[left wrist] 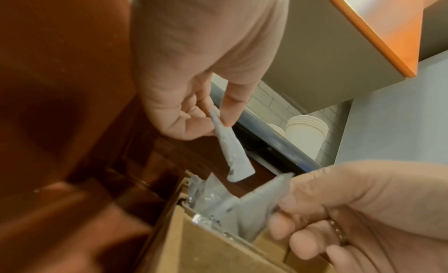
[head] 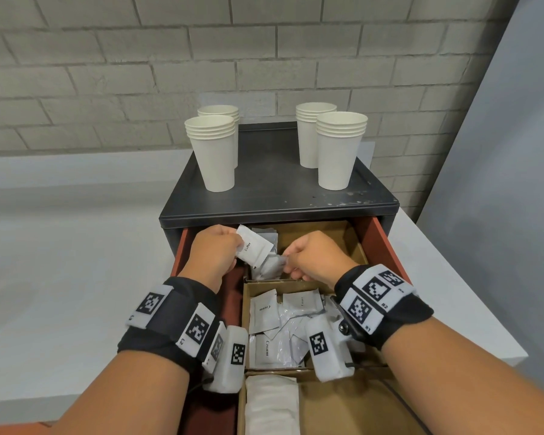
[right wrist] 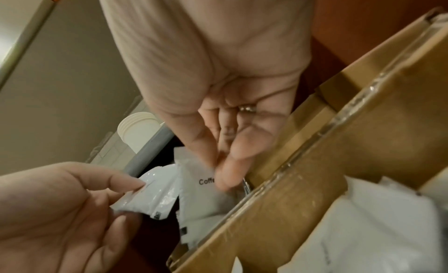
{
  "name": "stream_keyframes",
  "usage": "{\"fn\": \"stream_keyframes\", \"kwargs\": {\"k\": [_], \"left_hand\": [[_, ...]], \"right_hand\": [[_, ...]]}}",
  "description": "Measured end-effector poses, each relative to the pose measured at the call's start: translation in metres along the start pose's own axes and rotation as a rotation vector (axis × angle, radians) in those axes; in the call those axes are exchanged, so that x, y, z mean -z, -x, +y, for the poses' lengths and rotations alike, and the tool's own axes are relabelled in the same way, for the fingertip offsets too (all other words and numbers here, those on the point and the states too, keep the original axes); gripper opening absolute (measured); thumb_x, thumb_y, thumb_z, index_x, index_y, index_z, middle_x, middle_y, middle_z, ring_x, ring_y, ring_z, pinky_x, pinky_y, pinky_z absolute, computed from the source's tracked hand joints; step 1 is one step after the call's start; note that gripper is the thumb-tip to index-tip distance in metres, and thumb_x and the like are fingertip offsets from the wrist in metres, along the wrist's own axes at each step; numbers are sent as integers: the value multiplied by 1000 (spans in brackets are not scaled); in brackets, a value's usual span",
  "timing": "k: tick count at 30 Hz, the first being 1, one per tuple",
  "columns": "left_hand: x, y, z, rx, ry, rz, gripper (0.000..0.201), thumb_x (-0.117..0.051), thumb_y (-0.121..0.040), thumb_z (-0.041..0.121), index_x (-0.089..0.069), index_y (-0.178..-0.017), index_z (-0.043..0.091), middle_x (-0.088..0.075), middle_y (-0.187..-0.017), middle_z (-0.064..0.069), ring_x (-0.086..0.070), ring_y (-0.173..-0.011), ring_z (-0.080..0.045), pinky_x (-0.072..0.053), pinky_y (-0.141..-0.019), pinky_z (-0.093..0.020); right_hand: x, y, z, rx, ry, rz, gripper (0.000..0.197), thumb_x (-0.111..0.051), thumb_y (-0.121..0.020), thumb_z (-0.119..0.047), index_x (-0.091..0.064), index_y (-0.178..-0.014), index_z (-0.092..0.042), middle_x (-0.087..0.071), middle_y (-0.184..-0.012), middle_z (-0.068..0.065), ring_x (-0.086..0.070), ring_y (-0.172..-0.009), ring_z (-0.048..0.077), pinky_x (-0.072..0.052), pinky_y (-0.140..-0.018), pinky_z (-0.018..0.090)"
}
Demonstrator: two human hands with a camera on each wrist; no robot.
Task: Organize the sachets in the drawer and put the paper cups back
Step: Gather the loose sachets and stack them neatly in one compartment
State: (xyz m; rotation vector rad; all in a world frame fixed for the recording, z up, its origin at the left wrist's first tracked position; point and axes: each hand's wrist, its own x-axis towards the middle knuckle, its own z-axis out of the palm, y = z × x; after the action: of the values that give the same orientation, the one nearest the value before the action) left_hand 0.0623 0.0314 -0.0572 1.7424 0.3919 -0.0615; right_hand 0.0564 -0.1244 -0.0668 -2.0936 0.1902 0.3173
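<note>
Nearest in the head view, a white folded cloth (head: 272,403) lies in the front compartment of the open drawer (head: 380,243), and behind it cream sachets (head: 266,312) lie loose in a cardboard divider tray (head: 245,309). Beyond these, both hands reach into the rear compartment, palms down. The left hand (head: 215,251) pinches a coffee sachet (head: 253,249) between thumb and curled fingers, lifting it tilted above the pile. The right hand (head: 314,257) pinches a second sachet (head: 272,266) at its edge, low in the same compartment, fingers curled round it. Farthest off, four stacks of paper cups (head: 214,152) stand upright on the dark cabinet top (head: 274,180), two left and two right.
</note>
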Motion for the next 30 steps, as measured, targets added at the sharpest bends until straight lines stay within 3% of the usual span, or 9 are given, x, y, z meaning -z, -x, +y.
{"fn": "stream_keyframes", "kwargs": {"k": [3, 6, 9, 13, 16, 19, 24, 26, 30], "left_hand": [[0, 1, -1, -25, 2, -26, 19, -50, -89, 1, -58, -77, 13, -62, -97, -14, -51, -73, -18, -41, -58, -24], [0, 1, -2, -44, -8, -39, 20, -51, -90, 2, -59, -78, 15, -61, -98, -13, -50, -72, -16, -40, -58, -22], [-1, 1, -2, -61, 3, -41, 18, -52, -91, 4, -60, -80, 16, -61, -100, -12, -51, -72, -14, -41, -57, -20], [-1, 2, -1, -71, 22, -36, 17, -52, -91, 5, -60, -80, 16, -61, -102, -10, -54, -79, -15, -41, -59, -21], [-1, 1, 0, -87, 46, -30, 16, -53, -91, 4, -61, -83, 15, -62, -105, -12, -56, -85, -17, -42, -60, -21], [-1, 3, -1, -125, 51, -62, 21, -53, -88, 1, -62, -77, 16, -62, -100, -11, -56, -80, -17, -43, -61, -22], [-5, 14, -2, -299, -183, -223, 15, -59, -81, -6, -67, -75, 5, -61, -71, -3, -51, -57, -6, -42, -51, -13], [-8, 16, -4, -333, -255, -246, 17, -61, -80, -7, -67, -71, 6, -56, -59, 3, -49, -47, 0, -39, -46, -7], [-8, 11, -7, -320, -336, -199, 20, -59, -79, -7, -69, -71, 8, -58, -64, 2, -50, -58, -4, -39, -52, -12]], "right_hand": [[1, -4, 5, 141, 154, 91, 14, -59, -87, -10, -72, -80, -12, -63, -67, -5, -55, -60, 6, -49, -61, 19], [0, -7, 6, 198, 203, 191, 13, -62, -87, -16, -75, -83, -16, -65, -80, -8, -54, -71, 5, -45, -69, 23], [-6, -10, 6, 177, 235, 137, 12, -65, -86, -17, -76, -89, -16, -70, -94, -3, -56, -80, 9, -47, -73, 24], [-17, -10, 6, 191, 270, 51, 14, -63, -86, -16, -77, -86, -13, -71, -105, -1, -60, -101, 13, -47, -90, 27], [-20, -14, 6, 129, 322, 49, 18, -58, -88, -15, -75, -89, -8, -70, -102, 6, -62, -97, 19, -51, -87, 30], [-18, -18, 11, 78, 296, 108, 19, -57, -86, -14, -73, -82, -6, -71, -91, 10, -64, -88, 22, -52, -76, 29], [-19, -17, 11, 116, 208, 101, 18, -63, -85, -17, -70, -69, -11, -62, -72, 3, -53, -71, 15, -42, -64, 23], [-19, -19, 11, 128, 187, 105, 15, -62, -86, -14, -73, -76, -14, -63, -80, 3, -55, -79, 16, -41, -69, 23], [-18, -21, 10, 93, 183, 80, 23, -58, -87, -3, -72, -101, -16, -65, -110, 2, -59, -103, 18, -48, -89, 28]]}}
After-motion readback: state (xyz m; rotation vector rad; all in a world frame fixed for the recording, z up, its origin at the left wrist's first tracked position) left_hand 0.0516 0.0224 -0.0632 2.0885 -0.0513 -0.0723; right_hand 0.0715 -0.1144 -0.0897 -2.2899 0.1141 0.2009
